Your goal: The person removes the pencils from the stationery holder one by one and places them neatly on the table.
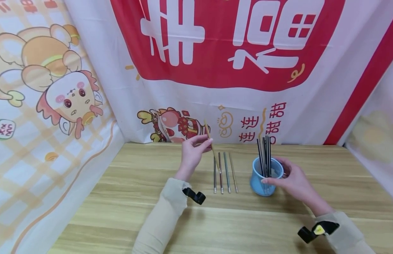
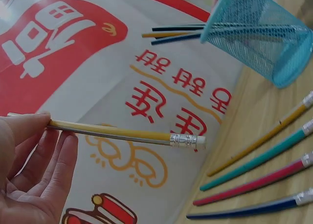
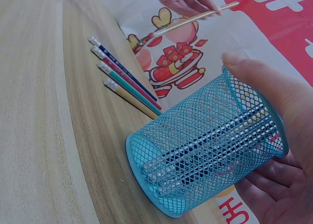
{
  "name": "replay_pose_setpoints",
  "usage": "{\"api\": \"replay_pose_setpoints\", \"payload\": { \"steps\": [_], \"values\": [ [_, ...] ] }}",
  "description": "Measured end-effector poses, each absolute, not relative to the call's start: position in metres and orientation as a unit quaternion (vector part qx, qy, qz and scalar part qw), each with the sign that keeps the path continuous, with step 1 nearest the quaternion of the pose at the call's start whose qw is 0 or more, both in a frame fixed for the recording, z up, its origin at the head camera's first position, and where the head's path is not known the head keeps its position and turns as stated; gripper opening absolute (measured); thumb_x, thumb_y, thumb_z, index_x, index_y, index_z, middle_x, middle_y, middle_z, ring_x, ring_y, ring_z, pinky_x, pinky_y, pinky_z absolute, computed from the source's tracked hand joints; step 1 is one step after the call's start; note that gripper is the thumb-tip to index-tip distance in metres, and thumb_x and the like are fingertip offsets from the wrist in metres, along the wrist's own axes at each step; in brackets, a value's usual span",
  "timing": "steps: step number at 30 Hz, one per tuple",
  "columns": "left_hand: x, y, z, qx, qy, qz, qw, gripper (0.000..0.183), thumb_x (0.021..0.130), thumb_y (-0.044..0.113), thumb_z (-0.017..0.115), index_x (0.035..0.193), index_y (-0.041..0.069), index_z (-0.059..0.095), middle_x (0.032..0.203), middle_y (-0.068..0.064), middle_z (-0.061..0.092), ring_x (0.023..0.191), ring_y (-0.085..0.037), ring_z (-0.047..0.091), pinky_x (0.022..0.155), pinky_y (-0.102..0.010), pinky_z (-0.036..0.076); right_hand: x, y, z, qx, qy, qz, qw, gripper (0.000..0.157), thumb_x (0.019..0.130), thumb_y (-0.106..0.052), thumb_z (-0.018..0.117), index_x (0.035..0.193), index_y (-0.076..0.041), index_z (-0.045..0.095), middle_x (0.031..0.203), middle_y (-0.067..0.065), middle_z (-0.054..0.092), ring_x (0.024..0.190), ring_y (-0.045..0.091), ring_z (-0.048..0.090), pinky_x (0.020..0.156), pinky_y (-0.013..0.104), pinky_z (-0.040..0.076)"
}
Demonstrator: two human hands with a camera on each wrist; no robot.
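Note:
My left hand (image 1: 192, 151) pinches a yellow pencil (image 2: 117, 131) between thumb and fingers near its far end. The pencil's white eraser and metal band point down toward the table in the head view. My right hand (image 1: 295, 180) grips a light-blue mesh pencil cup (image 1: 258, 185), its thumb at the rim and fingers behind the far side. Several pencils (image 1: 264, 155) stand in the cup, mostly dark with a yellow one among them. Between the hands, a blue pencil (image 2: 244, 212), a red pencil (image 2: 254, 184), a green pencil (image 2: 254, 159) and a second yellow pencil (image 2: 259, 143) lie side by side.
The wood-grain table (image 1: 120, 208) runs back to a red and white printed cloth (image 1: 215, 102) hanging behind it. A patterned cloth (image 1: 56, 158) hangs at the left. Black camera mounts sit on both wrists.

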State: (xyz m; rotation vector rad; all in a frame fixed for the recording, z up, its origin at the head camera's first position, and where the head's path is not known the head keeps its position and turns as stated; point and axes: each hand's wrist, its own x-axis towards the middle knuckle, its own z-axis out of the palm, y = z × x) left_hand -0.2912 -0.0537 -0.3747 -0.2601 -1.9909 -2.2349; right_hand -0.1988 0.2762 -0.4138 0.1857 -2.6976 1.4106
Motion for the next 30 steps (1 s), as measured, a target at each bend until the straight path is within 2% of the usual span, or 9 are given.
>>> {"api": "replay_pose_setpoints", "payload": {
  "steps": [9, 17, 26, 30],
  "values": [
    [-0.299, -0.064, -0.391, -0.077, -0.689, -0.719, 0.054, 0.032, 0.09, 0.009, 0.079, 0.118, -0.003, 0.072, 0.105, -0.015, 0.072, 0.095, -0.042, 0.071, 0.076, -0.034, 0.062, -0.199, 0.276, -0.414, 0.062, -0.884, 0.461, 0.045, 0.092, 0.081, -0.046, 0.086, 0.151, -0.004, 0.043, 0.142, 0.02, 0.054, 0.122, 0.036, 0.055, 0.103, 0.055, 0.047],
    [-0.306, -0.068, -0.402, -0.055, -0.729, -0.682, 0.025, 0.03, 0.089, 0.01, 0.08, 0.118, 0.003, 0.073, 0.1, -0.01, 0.073, 0.086, -0.025, 0.073, 0.074, -0.032, 0.062, -0.198, 0.276, -0.415, 0.059, -0.885, 0.46, 0.045, 0.093, 0.081, -0.047, 0.086, 0.151, -0.005, 0.042, 0.142, 0.021, 0.053, 0.121, 0.036, 0.055, 0.102, 0.055, 0.048],
    [-0.317, -0.067, -0.415, -0.029, -0.746, -0.665, -0.006, 0.027, 0.089, 0.004, 0.079, 0.115, 0.002, 0.074, 0.097, -0.011, 0.075, 0.092, -0.036, 0.073, 0.07, -0.032, 0.063, -0.2, 0.276, -0.415, 0.061, -0.884, 0.461, 0.047, 0.092, 0.082, -0.046, 0.086, 0.151, -0.005, 0.042, 0.141, 0.02, 0.054, 0.12, 0.036, 0.055, 0.102, 0.055, 0.048],
    [-0.321, -0.066, -0.423, -0.011, -0.757, -0.653, -0.016, 0.025, 0.087, 0.002, 0.08, 0.112, 0.002, 0.075, 0.094, -0.012, 0.075, 0.08, -0.03, 0.075, 0.067, -0.032, 0.063, -0.2, 0.277, -0.415, 0.061, -0.885, 0.459, 0.047, 0.091, 0.082, -0.046, 0.086, 0.151, -0.005, 0.042, 0.141, 0.02, 0.054, 0.12, 0.035, 0.056, 0.102, 0.054, 0.048]
  ]
}}
